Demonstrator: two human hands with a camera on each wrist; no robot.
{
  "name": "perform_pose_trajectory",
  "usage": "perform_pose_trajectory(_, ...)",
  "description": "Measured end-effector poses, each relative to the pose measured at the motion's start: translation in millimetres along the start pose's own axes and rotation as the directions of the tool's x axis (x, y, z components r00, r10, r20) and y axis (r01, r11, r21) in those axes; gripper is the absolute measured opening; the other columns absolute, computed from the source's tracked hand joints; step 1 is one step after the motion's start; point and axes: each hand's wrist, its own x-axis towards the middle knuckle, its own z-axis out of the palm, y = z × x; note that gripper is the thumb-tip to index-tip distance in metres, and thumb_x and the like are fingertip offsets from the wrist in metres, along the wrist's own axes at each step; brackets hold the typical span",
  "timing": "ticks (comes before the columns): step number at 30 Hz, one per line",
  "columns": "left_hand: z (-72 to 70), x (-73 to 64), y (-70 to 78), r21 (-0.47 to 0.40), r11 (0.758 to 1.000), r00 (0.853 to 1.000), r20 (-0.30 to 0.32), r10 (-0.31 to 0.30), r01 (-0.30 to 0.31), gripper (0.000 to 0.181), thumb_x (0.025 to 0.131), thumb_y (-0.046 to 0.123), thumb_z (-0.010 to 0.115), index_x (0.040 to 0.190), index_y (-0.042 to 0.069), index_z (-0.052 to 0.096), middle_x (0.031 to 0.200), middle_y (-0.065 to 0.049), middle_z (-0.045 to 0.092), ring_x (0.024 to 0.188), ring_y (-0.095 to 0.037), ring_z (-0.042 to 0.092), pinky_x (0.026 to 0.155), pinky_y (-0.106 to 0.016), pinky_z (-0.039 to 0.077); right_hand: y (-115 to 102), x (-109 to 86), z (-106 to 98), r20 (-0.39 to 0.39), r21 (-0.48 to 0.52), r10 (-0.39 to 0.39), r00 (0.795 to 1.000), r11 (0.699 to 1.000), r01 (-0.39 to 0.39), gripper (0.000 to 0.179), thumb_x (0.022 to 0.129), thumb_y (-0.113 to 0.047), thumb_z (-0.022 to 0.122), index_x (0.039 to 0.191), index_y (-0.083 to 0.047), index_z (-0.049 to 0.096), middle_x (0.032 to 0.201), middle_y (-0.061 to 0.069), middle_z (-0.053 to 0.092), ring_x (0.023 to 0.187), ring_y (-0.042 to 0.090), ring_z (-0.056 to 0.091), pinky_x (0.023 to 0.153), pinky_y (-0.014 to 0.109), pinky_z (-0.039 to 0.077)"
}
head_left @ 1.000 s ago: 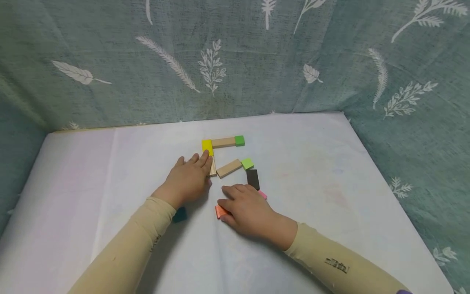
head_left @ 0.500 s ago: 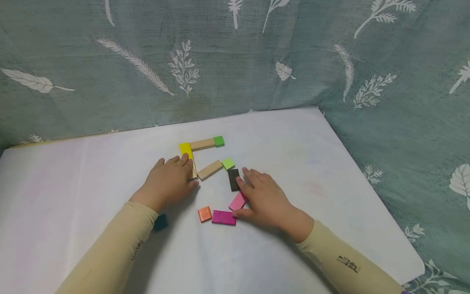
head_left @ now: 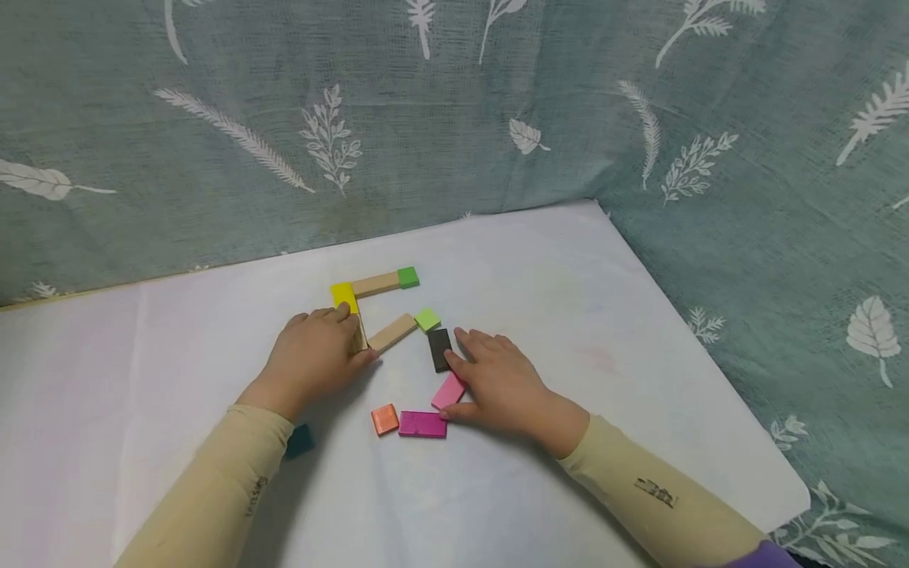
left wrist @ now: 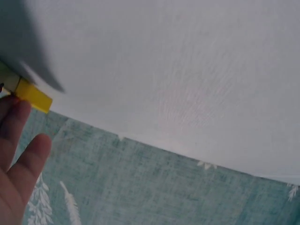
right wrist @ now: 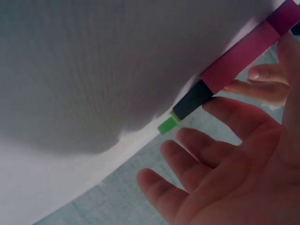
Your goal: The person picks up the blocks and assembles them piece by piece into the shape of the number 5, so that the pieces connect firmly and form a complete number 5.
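Observation:
My left hand [head_left: 308, 359] lies over a plain wooden block [head_left: 360, 335], with fingertips at its upper end and the thumb at its lower end; the palm hides part of it. A yellow block [head_left: 344, 295] meets those fingertips. In the left wrist view a fingertip [left wrist: 24, 105] rests against the yellow block. My right hand [head_left: 500, 383] is spread beside a pink block [head_left: 448, 392]; its index finger touches near a dark block [head_left: 439, 350], its thumb near a magenta block [head_left: 423, 424]. In the right wrist view the other fingers [right wrist: 176, 159] are loosely extended.
A second wooden block [head_left: 376, 285] joins the yellow block to a green block [head_left: 408, 277]. A slanted wooden block [head_left: 393, 334] leads to a light green block [head_left: 428, 319]. An orange block [head_left: 384, 420] lies beside the magenta one, a teal block [head_left: 300, 441] by the left sleeve.
My right hand has moved off the orange block, uncovering the magenta and pink blocks. The covered wooden block's lower end has shifted against the slanted block. The head view has swung right.

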Motion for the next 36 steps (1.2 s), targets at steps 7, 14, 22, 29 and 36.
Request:
perform_pose_trajectory(7,-8.3,-13.6,2.2,-0.049,0.998,0.995,-0.091,-0.037,0.033,0.077,0.093,0.053,0.066,0.146,0.0,0.05,0.153,-0.022,0.047,0.136,-0.04,0.05,0.106,-0.058,0.044,-5,2.6,-2,0.035,0.008,0.027,0.999,1.0,-0.028,0.088,0.083,-0.071,0.066,0.151,-0.018,0.049,0.162,0.009,0.038,0.149,0.029,0.036,0.12,0.05,0.032)
perform_pose_trajectory(14,-22.0,-83.1,-10.5,-0.209,0.972,0.988,-0.08,-0.13,0.111,0.066,0.089,0.056,0.07,0.134,0.008,0.064,0.132,-0.016,0.065,0.12,-0.038,0.062,0.089,-0.058,0.053,-7,3.9,0,0.032,0.037,0.012,0.999,0.999,-0.013,0.088,0.083,-0.071,0.066,0.151,-0.017,0.049,0.161,0.01,0.039,0.149,0.03,0.036,0.12,0.051,0.031)
perform_pose_trajectory(22,9.6,-126.1,-26.6,-0.195,0.966,0.984,0.09,-0.156,0.171,0.071,0.064,0.058,0.089,0.115,0.01,0.074,0.108,-0.003,0.066,0.09,-0.019,0.066,0.07,-0.045,0.057,-2,2.8,-2,0.033,0.028,0.015,0.999,0.999,-0.016,0.088,0.083,-0.07,0.067,0.15,-0.015,0.05,0.161,0.01,0.04,0.149,0.03,0.036,0.12,0.052,0.031)
perform_pose_trajectory(29,6.6,-120.8,-21.3,-0.16,0.98,0.989,-0.066,-0.131,0.119,0.037,0.069,0.034,0.092,0.097,0.013,0.08,0.095,0.003,0.07,0.083,-0.019,0.07,0.063,-0.04,0.055,-3,3.2,-5,0.02,0.041,0.0,1.0,0.999,-0.001,0.088,0.083,-0.07,0.067,0.15,-0.015,0.05,0.16,0.011,0.041,0.148,0.032,0.037,0.119,0.054,0.031)
perform_pose_trajectory(36,-1.5,-84.1,1.6,-0.158,0.974,0.981,-0.076,-0.177,0.163,0.036,0.075,0.036,0.089,0.101,0.013,0.079,0.092,-0.001,0.075,0.079,-0.019,0.07,0.058,-0.036,0.054,-5,3.6,-2,0.036,0.033,0.006,0.999,0.999,-0.007,0.089,0.082,-0.07,0.068,0.15,-0.015,0.05,0.16,0.011,0.04,0.149,0.032,0.036,0.12,0.053,0.031)
